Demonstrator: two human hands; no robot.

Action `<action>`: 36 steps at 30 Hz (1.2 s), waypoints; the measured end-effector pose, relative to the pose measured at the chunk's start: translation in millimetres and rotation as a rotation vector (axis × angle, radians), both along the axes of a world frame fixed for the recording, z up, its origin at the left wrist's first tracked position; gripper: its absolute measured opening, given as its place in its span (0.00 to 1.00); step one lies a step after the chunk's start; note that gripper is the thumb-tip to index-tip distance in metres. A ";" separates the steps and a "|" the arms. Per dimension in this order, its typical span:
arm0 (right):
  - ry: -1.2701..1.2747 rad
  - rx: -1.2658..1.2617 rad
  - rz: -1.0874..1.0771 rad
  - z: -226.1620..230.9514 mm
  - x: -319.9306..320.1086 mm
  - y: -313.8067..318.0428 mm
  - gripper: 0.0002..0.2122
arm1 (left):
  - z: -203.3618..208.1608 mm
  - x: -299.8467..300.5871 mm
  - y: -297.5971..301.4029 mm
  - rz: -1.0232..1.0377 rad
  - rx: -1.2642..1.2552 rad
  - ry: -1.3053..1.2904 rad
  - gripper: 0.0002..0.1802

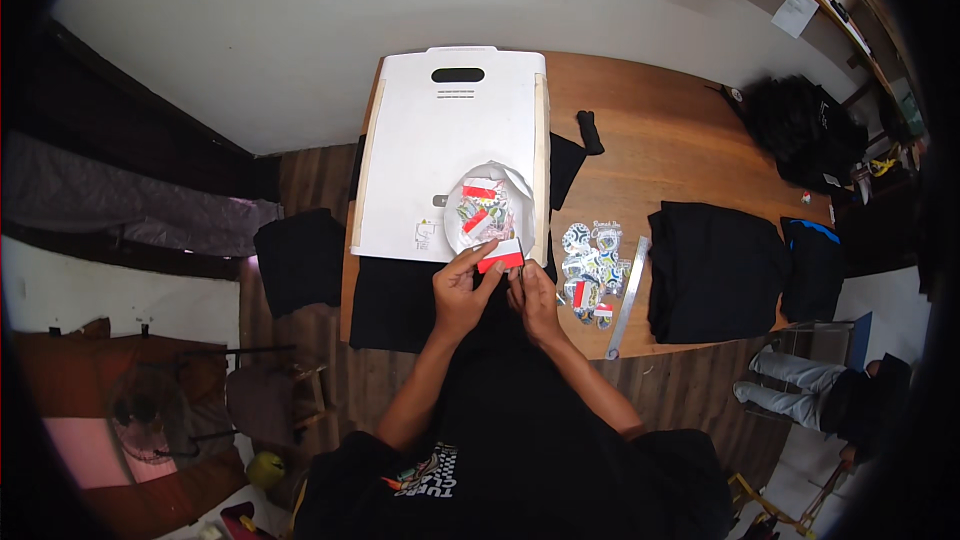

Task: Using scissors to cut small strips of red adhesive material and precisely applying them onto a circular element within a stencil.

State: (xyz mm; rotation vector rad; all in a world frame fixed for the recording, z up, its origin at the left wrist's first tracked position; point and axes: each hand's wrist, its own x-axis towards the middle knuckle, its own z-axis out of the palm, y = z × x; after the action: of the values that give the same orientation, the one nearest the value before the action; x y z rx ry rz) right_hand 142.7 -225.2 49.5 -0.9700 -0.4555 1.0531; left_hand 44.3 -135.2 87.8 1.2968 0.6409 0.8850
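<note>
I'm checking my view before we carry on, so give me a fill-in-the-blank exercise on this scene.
1. The left hand pinches a flat piece coloured white and ____.
2. The container with similar pieces rests on a board coloured ____.
3. From the wearer's side, the metal ruler lies to the ____ of the patterned pile.
4. The tabletop is made of ____.

Missing words: red; white; right; wood.

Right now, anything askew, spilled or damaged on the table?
Nothing looks spilled; the red-and-white piece in the left hand shows no visible damage. Mildly askew: the silver ruler lies slanted right of the patterned pieces, near end at the edge of the table.
</note>
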 end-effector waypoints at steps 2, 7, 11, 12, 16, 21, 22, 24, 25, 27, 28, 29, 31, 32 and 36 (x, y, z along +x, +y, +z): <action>-0.018 -0.001 -0.003 -0.7 -0.3 1.5 0.16 | -1.1 -0.6 1.5 0.003 0.007 -0.002 0.20; -0.001 -0.024 0.023 0.8 0.2 -1.2 0.17 | -3.9 -3.6 4.3 0.013 0.001 0.006 0.20; -0.029 -0.025 0.046 0.3 0.3 -2.3 0.18 | -5.7 -4.0 5.3 0.008 0.007 -0.015 0.20; -0.028 -0.026 0.046 0.7 0.6 -1.9 0.18 | -5.2 -4.1 5.1 0.006 0.019 -0.017 0.20; -0.032 -0.006 0.031 3.3 0.7 1.3 0.18 | -2.1 -3.1 2.8 0.007 -0.008 0.013 0.19; -0.046 -0.020 0.019 3.7 1.8 2.1 0.17 | -2.9 -4.0 4.5 -0.002 0.007 0.010 0.19; -0.054 -0.014 0.018 3.3 2.3 2.1 0.17 | -3.5 -4.6 4.5 -0.003 0.006 0.010 0.19; -0.061 -0.008 0.018 3.2 2.9 1.9 0.17 | -5.5 -5.8 4.9 -0.005 0.011 -0.002 0.19; -0.039 -0.011 0.020 3.3 2.7 0.9 0.17 | -6.1 -5.9 4.8 -0.005 0.011 -0.002 0.19; -0.018 -0.014 0.021 2.8 2.8 -0.2 0.17 | -7.3 -5.7 4.6 -0.004 0.006 -0.010 0.19; -0.022 -0.015 0.029 2.2 3.0 -0.5 0.17 | -7.1 -5.8 4.9 -0.004 0.006 -0.010 0.19; -0.027 -0.016 0.037 2.8 2.9 -0.6 0.17 | -6.8 -6.4 5.0 -0.007 0.004 -0.001 0.20; -0.037 -0.027 0.039 5.5 2.7 -0.8 0.17 | -5.8 -6.4 4.9 -0.009 0.002 0.009 0.20; -0.049 -0.038 0.040 6.9 2.7 -0.7 0.17 | -5.0 -5.5 4.7 -0.010 -0.007 0.003 0.20; -0.049 -0.018 0.016 2.8 3.0 1.3 0.17 | -7.1 -6.0 4.0 -0.006 -0.006 -0.009 0.20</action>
State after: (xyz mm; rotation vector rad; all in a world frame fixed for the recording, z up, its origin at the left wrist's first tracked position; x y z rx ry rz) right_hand 145.7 -223.9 52.3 -1.0118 -0.4956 1.0508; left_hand 38.3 -131.2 80.7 1.2881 0.6323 0.8831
